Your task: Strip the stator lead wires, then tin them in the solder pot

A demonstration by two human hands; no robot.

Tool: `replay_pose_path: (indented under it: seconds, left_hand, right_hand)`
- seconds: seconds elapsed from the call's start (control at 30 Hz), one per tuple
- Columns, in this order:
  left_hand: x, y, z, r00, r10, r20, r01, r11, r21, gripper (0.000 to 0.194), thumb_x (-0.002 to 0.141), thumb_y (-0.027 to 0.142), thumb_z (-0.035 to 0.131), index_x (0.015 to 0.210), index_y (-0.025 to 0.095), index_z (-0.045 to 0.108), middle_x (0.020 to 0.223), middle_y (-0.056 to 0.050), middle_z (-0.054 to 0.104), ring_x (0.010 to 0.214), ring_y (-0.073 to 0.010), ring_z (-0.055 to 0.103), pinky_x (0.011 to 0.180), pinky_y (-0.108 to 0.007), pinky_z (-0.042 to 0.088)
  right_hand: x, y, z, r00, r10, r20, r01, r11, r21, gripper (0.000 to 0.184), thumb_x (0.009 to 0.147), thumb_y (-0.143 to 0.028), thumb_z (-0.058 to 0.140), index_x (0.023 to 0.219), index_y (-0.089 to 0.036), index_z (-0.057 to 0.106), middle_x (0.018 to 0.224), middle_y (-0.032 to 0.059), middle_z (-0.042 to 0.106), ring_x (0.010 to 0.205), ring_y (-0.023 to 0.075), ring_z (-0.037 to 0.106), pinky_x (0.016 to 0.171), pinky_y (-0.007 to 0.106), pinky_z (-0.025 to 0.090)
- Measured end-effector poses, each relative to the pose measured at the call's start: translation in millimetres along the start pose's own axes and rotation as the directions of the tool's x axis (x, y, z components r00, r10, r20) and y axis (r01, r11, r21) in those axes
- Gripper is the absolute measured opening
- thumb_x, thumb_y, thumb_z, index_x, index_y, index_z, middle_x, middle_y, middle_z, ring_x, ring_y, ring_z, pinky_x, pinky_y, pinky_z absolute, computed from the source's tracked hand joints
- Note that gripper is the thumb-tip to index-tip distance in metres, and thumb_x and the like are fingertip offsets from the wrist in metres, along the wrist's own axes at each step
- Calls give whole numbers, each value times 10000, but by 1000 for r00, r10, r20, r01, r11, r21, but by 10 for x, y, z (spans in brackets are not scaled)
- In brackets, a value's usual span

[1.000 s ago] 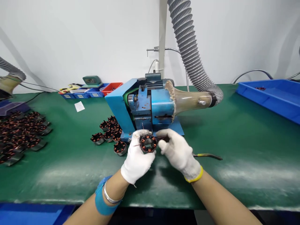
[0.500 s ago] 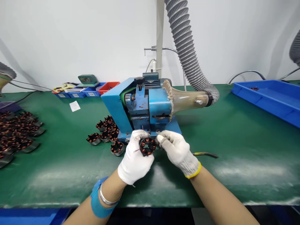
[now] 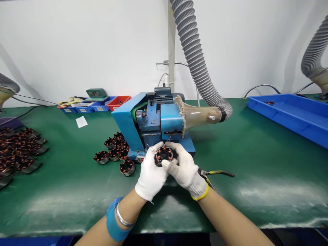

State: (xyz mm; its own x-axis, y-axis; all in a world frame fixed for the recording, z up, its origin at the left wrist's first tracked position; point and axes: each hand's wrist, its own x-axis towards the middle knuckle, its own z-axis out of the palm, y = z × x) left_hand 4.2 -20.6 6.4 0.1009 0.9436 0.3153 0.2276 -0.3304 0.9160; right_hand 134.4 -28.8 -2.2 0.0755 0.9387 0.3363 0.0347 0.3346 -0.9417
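Between both hands, just in front of the blue machine (image 3: 171, 118), is a motor stator (image 3: 164, 155) with copper windings and a dark ring. My left hand (image 3: 153, 174), in a white glove, is closed on its left side. My right hand (image 3: 182, 167), gloved with a yellow cuff edge, grips its right side, thumb at the lower front. Thin wire ends stick up from the stator toward the machine's slot. Pliers (image 3: 215, 173) with yellow-and-black handles lie partly hidden behind my right wrist. Several more stators (image 3: 127, 167) stand left of the machine.
A large heap of stators (image 3: 22, 150) covers the far left. Small blue bins (image 3: 101, 106) and a red bin (image 3: 119, 101) line the back. A grey hose (image 3: 197, 54) joins the machine's funnel. At right lies a blue tray (image 3: 289, 116); a paper slip (image 3: 81, 122) rests on the green mat.
My right hand has moved onto the stator's right side, so both hands now hold it. The stator has turned, its wire ends now pointing up at the right. More of the pliers shows.
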Motion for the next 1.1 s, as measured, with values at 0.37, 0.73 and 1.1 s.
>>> replay_pose_path:
  seconds: [0.37, 0.73, 1.1]
  left_hand:
    - [316, 243, 184, 994, 29, -105, -16, 992, 128, 493, 582, 347, 783, 1020, 174, 638, 1028, -97, 721, 993, -283, 690, 932, -451, 552]
    - [367, 270, 241, 991, 17, -134, 9, 981, 192, 460, 576, 307, 743, 998, 163, 628, 1015, -107, 718, 964, -279, 690, 930, -437, 541]
    - [339, 231, 296, 983, 60, -172, -25, 980, 196, 463, 563, 356, 778, 959, 183, 611, 954, -68, 709, 906, -250, 695, 873, -391, 561]
  right_hand:
    - [173, 69, -38, 994, -5, -109, 13, 997, 70, 452, 830, -391, 601, 1228, -176, 610, 1218, 106, 687, 1127, 238, 655, 1026, 384, 522]
    - [191, -35, 15, 983, 65, -170, -44, 991, 124, 429, 815, -349, 577, 1195, -164, 644, 1172, 81, 704, 1084, 217, 660, 993, 340, 540]
    - [192, -35, -75, 990, 71, -121, -52, 988, 146, 458, 800, -400, 572, 1183, -159, 643, 1195, 94, 698, 1115, 229, 659, 1032, 365, 515]
